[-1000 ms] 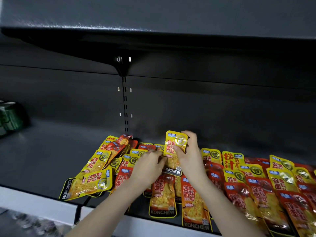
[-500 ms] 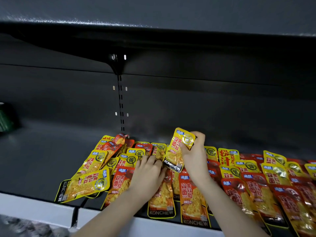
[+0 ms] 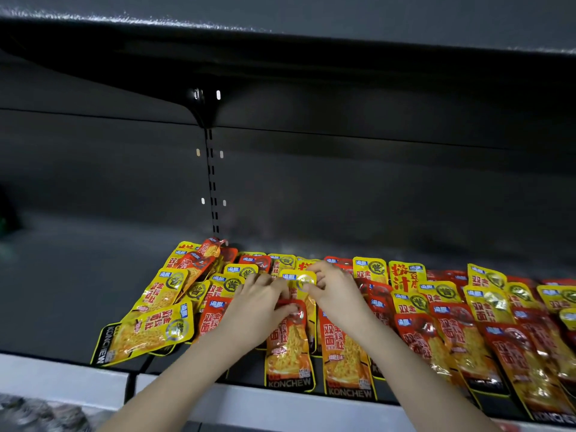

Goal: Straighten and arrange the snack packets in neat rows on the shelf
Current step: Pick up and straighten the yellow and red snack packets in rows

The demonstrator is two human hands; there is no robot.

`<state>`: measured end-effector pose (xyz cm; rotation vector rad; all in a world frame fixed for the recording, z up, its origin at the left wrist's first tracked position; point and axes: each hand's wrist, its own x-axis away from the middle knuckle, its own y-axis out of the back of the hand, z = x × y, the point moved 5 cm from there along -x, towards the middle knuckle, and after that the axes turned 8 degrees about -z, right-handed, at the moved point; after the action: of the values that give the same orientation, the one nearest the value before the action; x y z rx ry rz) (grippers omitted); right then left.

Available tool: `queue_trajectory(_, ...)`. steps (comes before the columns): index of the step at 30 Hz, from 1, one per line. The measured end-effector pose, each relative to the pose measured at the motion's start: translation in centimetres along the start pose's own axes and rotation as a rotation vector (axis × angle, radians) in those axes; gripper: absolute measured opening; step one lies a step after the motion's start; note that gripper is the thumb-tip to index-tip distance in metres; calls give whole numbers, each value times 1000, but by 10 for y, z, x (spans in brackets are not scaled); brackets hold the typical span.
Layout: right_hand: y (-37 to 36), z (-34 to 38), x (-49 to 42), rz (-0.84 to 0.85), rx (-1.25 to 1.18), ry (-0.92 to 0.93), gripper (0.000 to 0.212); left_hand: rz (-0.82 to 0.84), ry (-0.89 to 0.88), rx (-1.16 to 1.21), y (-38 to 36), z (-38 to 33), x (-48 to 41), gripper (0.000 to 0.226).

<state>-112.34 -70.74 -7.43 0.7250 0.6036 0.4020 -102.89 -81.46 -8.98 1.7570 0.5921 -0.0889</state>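
Several yellow and red snack packets cover the dark shelf. A yellow packet lies flat in the middle among the others. My right hand grips its top right corner with fingers and thumb. My left hand rests beside it, fingers bent on its left edge and on a red packet below. To the left, a loose pile of packets lies askew, with one yellow packet turned sideways near the front. Packets on the right overlap in rough rows.
The shelf's left part is bare dark metal. A slotted upright runs down the back wall under the upper shelf. A pale front rail edges the shelf. A green object sits blurred at the far left.
My right hand has lowered the yellow packet from held upright down flat onto the pile. My left hand has shifted right to meet it. The view has drifted right.
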Motion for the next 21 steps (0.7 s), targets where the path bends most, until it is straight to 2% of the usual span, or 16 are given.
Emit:
queue_trajectory(8,1,2,13,40,313,172,17,9,-50,12,7,-4,2,30)
queue_trajectory(15,7,3,15,95,352,209,16,-13,-58,60,7,-7,1,24)
queue_trajectory(21,9,6,9,102,400,259,19,-11,-53,163,15,-9,-4,9)
